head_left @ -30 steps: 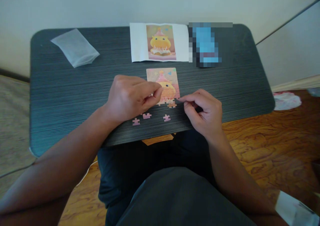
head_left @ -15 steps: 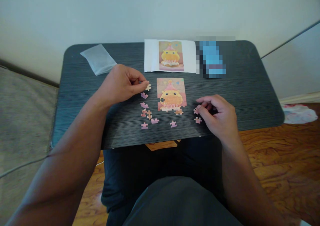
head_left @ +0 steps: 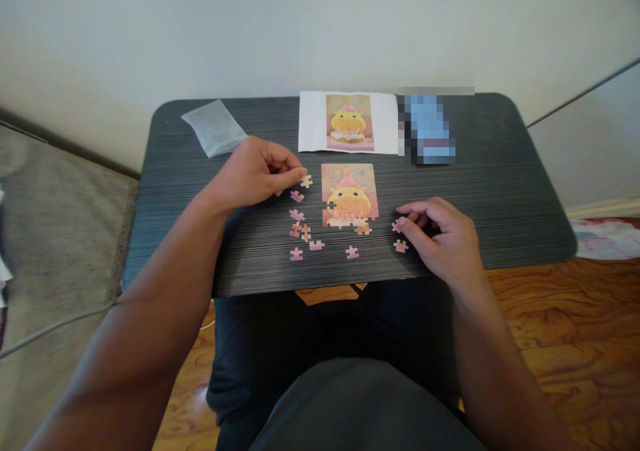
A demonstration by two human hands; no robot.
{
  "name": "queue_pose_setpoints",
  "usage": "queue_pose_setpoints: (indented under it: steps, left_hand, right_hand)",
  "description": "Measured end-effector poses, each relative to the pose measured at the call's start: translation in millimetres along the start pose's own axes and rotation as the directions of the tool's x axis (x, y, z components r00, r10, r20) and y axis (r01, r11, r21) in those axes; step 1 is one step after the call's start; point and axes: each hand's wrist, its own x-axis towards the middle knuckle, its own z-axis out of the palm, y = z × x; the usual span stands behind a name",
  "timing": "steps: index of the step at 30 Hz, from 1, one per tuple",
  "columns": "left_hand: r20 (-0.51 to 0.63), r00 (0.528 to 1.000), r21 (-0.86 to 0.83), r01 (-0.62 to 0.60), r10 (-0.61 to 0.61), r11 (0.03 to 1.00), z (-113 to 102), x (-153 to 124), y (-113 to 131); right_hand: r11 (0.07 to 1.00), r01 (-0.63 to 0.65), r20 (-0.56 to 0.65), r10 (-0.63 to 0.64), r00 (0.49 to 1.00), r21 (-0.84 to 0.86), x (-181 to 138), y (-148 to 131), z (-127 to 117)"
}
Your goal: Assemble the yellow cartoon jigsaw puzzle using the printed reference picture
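My left hand is closed in a pinch at a pale yellow puzzle piece, just left of the partly assembled puzzle. The puzzle shows a yellow character in a pink party hat; a dark gap is at its left side and its lower edge is uneven. To the right, my right hand has its thumb and curled fingers at a pink puzzle piece, partly covered by the thumb. Another pink piece lies just below it. Several loose pieces, among them a pink piece, lie left of and below the puzzle.
A white sheet with a printed reference picture lies behind the puzzle. A blurred blue rectangular object is to its right, and a clear plastic bag lies at the back left. The dark table meets the wall behind.
The whole view has shifted a little, so the table appears lower and further right. Both hands keep nearly the same places beside the puzzle, and the loose pieces look unmoved.
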Motion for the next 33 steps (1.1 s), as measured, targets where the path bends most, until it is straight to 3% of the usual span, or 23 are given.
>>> queue_pose_setpoints:
  steps: [6,17,22,28,33]
  left_hand:
    - [0.000,1.000,0.043,-0.018,0.018,0.999,1.1,0.0,-5.0]
    - [-0.165,0.985,0.211,-0.010,0.045,0.977,-7.3,-0.2,-8.7]
    - [-0.094,0.995,0.221,-0.006,0.028,0.975,-10.6,-3.0,-5.1]
    - [0.095,0.995,0.107,-0.025,0.015,0.994,-12.7,-4.4,-3.2]
    - [0.130,0.991,-0.041,0.008,-0.002,0.999,-18.0,-5.8,-4.6]
  right_hand:
    - [1.000,-0.026,-0.026,0.027,0.999,0.016,-0.4,-2.6,0.4]
    - [0.999,-0.031,-0.025,0.032,0.999,0.014,-1.4,-0.9,1.7]
    - [0.999,-0.033,-0.017,0.033,0.999,-0.006,-1.5,-1.0,0.8]
    - [1.000,-0.025,-0.022,0.025,0.999,-0.019,-2.0,-2.3,0.7]
    - [1.000,-0.022,-0.019,0.022,1.000,-0.020,-2.3,-0.3,0.8]
